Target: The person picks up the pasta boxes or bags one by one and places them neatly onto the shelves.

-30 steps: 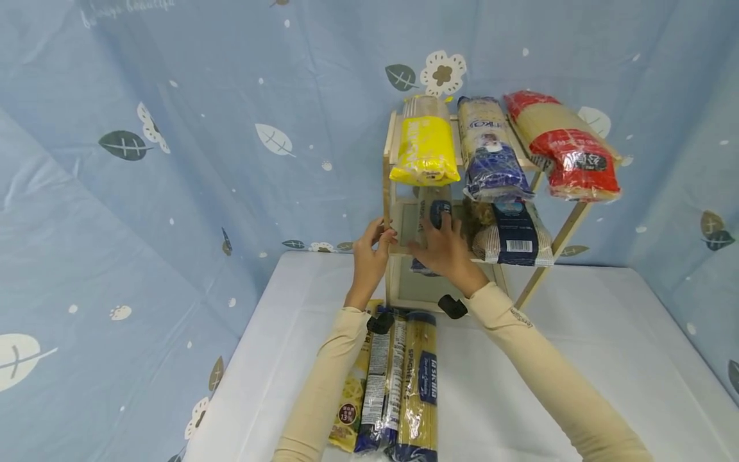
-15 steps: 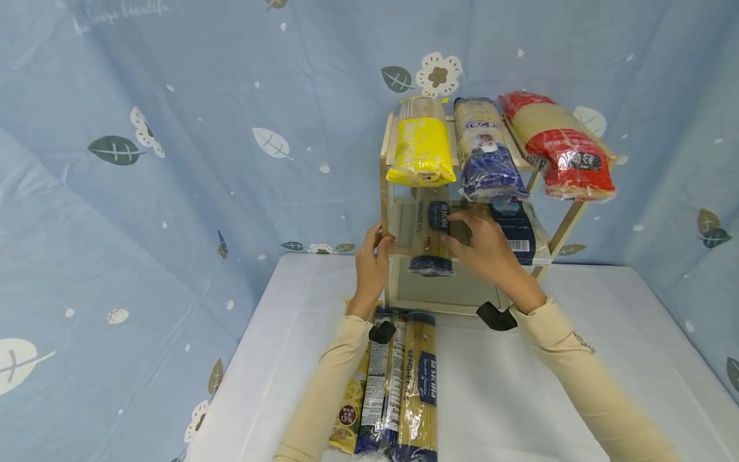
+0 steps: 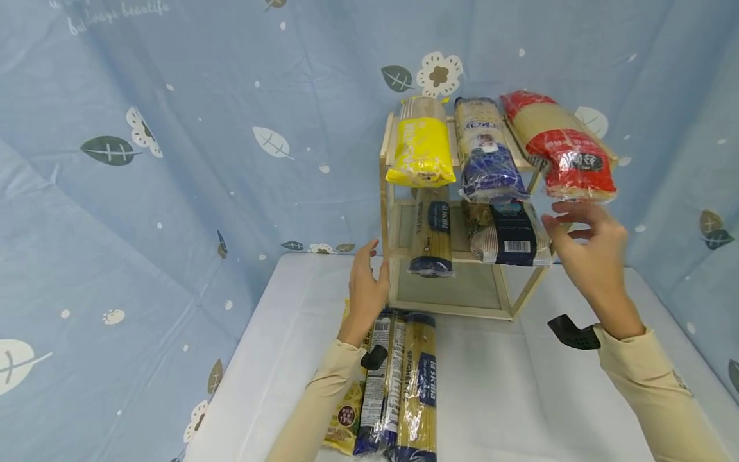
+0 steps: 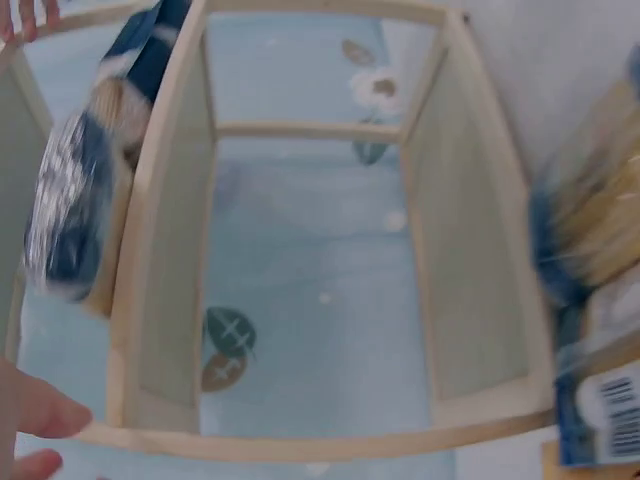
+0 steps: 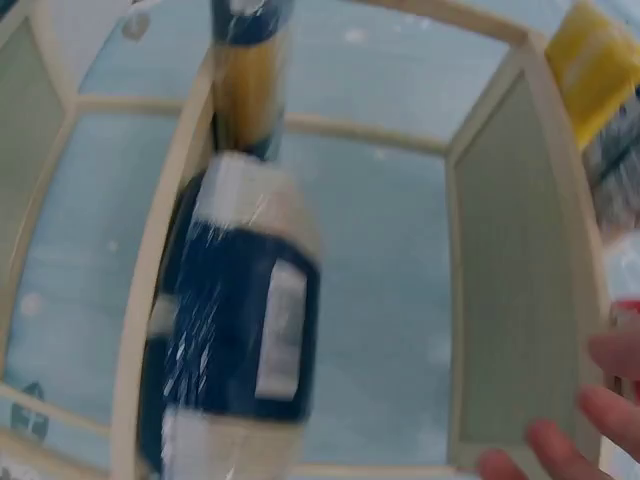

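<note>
Both wrist views are blurred; table packets (image 3: 398,385) run off-frame.

- A wooden rack (image 3: 388,192) stands at the rear edge of the tabletop (image 3: 519,398), against the hanging cloth (image 3: 173,160).
- Three pasta bags lie side by side on its top shelf (image 3: 398,131).
- On its middle shelf (image 3: 462,256) a spaghetti pack (image 3: 432,237) lies left and a barcoded bag (image 3: 510,234) right.
- Three long packs (image 3: 398,385) lie by the tabletop's front edge, before the rack.
- The left hand (image 3: 365,289) sits just left of the rack, and the right hand (image 3: 589,256) just right of it.
</note>
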{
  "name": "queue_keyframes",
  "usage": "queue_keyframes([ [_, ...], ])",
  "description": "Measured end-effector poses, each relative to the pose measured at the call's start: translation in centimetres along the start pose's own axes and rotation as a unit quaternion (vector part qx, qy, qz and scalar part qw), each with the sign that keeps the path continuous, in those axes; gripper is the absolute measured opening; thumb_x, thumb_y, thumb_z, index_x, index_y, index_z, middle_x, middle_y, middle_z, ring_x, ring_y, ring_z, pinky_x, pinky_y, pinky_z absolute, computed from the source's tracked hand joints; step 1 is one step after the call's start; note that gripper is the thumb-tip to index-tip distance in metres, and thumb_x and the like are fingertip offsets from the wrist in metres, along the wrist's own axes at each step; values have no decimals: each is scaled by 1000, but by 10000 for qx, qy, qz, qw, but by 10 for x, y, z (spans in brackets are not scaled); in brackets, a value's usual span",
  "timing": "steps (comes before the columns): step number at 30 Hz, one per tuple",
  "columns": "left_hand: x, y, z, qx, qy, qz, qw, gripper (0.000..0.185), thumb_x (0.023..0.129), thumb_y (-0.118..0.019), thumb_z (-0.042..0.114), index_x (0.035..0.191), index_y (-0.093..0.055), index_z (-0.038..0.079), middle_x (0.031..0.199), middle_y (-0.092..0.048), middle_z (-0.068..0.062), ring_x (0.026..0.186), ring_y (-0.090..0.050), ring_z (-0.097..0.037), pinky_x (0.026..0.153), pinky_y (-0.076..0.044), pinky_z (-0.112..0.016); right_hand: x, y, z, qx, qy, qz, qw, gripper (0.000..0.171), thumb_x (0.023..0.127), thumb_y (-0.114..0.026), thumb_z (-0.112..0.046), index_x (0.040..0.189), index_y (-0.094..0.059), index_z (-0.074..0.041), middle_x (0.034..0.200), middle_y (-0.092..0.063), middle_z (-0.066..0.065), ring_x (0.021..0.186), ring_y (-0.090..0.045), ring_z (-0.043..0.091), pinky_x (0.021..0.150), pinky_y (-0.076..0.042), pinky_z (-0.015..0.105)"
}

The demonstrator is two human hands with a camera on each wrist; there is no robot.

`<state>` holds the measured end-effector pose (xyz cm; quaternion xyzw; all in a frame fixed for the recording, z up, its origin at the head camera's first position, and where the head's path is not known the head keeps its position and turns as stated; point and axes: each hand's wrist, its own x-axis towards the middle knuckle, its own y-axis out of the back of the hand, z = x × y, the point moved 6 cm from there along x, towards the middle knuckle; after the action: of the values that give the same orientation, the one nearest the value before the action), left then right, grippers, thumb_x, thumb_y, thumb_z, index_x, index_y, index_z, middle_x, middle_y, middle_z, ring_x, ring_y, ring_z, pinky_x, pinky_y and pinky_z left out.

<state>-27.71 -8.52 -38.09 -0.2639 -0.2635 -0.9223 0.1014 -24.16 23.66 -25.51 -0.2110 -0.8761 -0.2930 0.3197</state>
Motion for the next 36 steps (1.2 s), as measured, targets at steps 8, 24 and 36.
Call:
queue_keyframes([
  [8, -38, -9, 3, 438, 225, -410, 9979, 42, 93, -59, 7, 133, -48, 6, 125, -49, -15, 108, -53, -27, 73, -50, -39, 4, 24, 41, 218, -559, 658, 9960, 38, 92, -62, -18, 128, -51, -15, 109, -49, -20, 94, -54, 1, 72, -41, 14],
  [24, -138, -22, 3, 1284, 417, -1958, 9713, 41, 88, -66, 19, 126, -56, 10, 119, -57, -15, 97, -60, -30, 62, -52, -30, 11, 2, 83, 1242, -400, -1095, 9854, 45, 100, -46, -8, 143, -43, -19, 106, -59, -7, 85, -64, 1, 64, -52, 15],
  [36, -191, -61, 3, 2651, 661, -3043, 9125, 68, 77, -76, 39, 135, -50, 17, 129, -49, -21, 107, -53, -38, 60, -52, -45, 10, 4, 78, 1199, -227, -979, 9877, 45, 100, -45, -7, 144, -42, -19, 104, -59, -8, 85, -63, 0, 64, -51, 14],
])
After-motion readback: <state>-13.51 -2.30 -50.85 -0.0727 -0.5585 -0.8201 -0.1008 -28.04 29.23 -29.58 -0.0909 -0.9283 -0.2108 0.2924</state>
